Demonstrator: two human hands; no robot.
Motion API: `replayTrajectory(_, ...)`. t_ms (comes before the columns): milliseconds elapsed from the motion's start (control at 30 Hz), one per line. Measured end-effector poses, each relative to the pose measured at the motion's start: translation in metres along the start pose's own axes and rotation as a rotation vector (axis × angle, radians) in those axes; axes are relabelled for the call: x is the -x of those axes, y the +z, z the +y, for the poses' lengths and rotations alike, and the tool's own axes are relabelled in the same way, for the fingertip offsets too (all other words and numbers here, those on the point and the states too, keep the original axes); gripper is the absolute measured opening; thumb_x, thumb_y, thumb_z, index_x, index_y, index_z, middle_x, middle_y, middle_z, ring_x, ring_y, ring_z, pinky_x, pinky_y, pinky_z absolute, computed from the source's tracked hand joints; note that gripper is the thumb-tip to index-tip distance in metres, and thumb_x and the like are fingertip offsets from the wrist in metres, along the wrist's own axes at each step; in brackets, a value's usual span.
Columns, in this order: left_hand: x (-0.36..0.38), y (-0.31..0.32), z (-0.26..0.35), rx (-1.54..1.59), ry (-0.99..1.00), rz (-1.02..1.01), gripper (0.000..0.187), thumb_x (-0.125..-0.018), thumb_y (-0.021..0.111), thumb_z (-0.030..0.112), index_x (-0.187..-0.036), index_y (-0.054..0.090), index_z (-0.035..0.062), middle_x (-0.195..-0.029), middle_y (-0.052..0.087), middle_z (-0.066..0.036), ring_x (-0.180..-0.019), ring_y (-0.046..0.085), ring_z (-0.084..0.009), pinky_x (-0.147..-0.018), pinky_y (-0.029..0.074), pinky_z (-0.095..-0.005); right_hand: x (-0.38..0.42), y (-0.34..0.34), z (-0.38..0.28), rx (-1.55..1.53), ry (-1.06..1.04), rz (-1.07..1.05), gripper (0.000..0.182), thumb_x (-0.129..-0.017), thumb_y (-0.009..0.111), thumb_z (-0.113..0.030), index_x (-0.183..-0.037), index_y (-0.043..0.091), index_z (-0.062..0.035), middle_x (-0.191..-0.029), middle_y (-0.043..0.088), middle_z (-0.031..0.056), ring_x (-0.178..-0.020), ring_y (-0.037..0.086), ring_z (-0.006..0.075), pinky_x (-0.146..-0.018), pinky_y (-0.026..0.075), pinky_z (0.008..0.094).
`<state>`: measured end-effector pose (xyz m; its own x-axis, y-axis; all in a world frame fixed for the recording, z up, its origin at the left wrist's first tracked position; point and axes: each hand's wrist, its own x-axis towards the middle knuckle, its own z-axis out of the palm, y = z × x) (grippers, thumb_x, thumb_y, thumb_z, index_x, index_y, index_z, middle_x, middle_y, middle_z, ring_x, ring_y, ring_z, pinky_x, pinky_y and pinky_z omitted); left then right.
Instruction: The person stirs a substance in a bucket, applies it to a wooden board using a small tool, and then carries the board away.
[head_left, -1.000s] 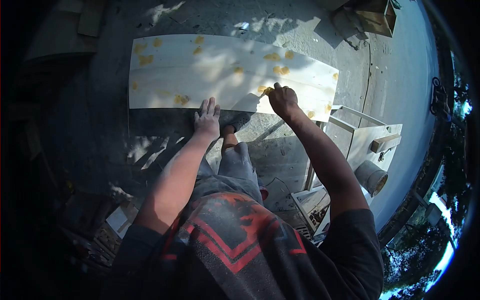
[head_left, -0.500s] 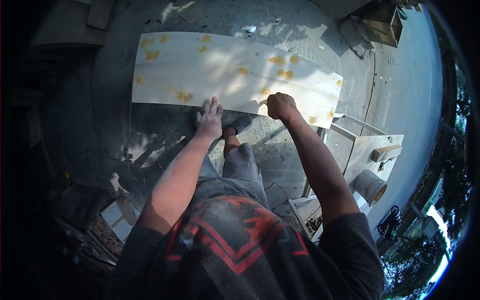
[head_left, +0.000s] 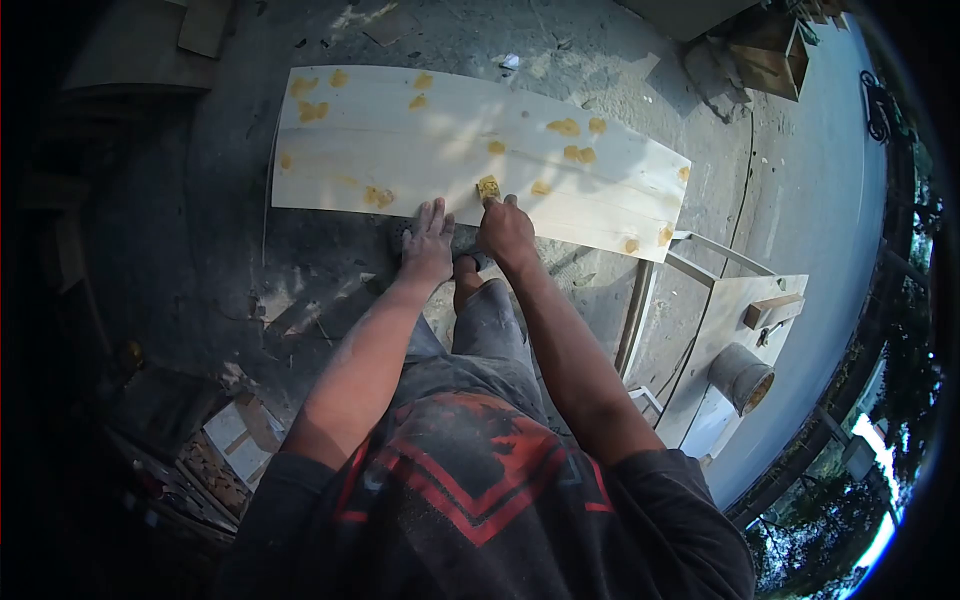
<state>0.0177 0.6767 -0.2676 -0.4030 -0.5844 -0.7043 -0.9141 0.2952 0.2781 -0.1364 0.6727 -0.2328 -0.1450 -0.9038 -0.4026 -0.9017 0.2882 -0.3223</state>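
A long pale wooden panel lies flat on the concrete floor, dotted with several yellow filler patches. My right hand grips a small yellow putty scraper and holds it on the panel near its front edge. Close to its left, my left hand rests flat on that front edge with the fingers spread. My knee and foot are on the floor just below both hands.
A grey bucket and a wood block sit on a board at the right, beside a light frame. A wooden box stands at the top right. Scraps and tiles lie at the lower left.
My right hand has slid left along the panel's front edge with the scraper and now sits beside my left hand. The left hand has stayed put.
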Motion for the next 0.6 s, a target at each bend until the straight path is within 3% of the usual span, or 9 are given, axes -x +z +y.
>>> replayTrajectory(67,-0.001,-0.002,-0.001,-0.015,-0.003,-0.083,0.088,-0.083,0.07,0.022,-0.156,0.023,0.0143,-0.166,-0.002,-0.006,-0.153,0.003,-0.0289,-0.114,0.031,-0.057,-0.003,0.006,-0.001,0.007,-0.019,-0.024,0.016,-0.082,0.058,-0.009,-0.087,0.066,0.0033,-0.094,0.062,0.0274,-0.076,0.069,0.0413,-0.066,0.058,0.0459)
replayTrajectory(167,-0.003,0.01,-0.005,-0.058,0.02,-0.014,0.088,-0.083,0.07,0.023,-0.156,0.022,0.0142,-0.166,-0.002,-0.007,-0.153,0.003,-0.0298,-0.114,0.032,-0.0564,0.002,0.007,-0.007,0.006,-0.017,0.026,0.015,-0.081,0.057,-0.008,-0.088,0.066,0.0026,-0.091,0.062,0.0266,-0.073,0.069,0.0411,-0.065,0.058,0.0461)
replayTrajectory(500,-0.002,-0.004,-0.006,-0.049,0.048,-0.064,0.091,-0.083,0.07,0.023,-0.158,0.018,0.0146,-0.166,-0.004,-0.008,-0.153,0.001,-0.0301,-0.115,0.031,-0.0553,0.0,0.008,-0.01,-0.033,0.023,0.048,0.016,-0.082,0.056,-0.007,-0.091,0.065,0.003,-0.093,0.061,0.0266,-0.076,0.069,0.041,-0.066,0.057,0.0469)
replayTrajectory(567,0.0,-0.007,-0.007,-0.036,0.046,-0.108,0.091,-0.083,0.069,0.023,-0.158,0.017,0.0146,-0.166,-0.004,-0.008,-0.153,0.001,-0.0301,-0.115,0.031,-0.0553,-0.003,0.0,-0.008,0.048,-0.015,-0.144,0.016,-0.081,0.057,-0.008,-0.088,0.067,0.001,-0.094,0.063,0.0262,-0.078,0.069,0.0402,-0.068,0.057,0.0471)
replayTrajectory(600,0.0,-0.005,-0.007,-0.038,0.05,-0.108,0.091,-0.083,0.069,0.023,-0.158,0.017,0.0146,-0.166,-0.004,-0.008,-0.153,0.001,-0.0301,-0.115,0.031,-0.0553,-0.004,-0.004,-0.01,0.048,-0.012,-0.142,0.016,-0.081,0.057,-0.008,-0.088,0.067,0.001,-0.094,0.063,0.0262,-0.078,0.069,0.0402,-0.068,0.057,0.0471)
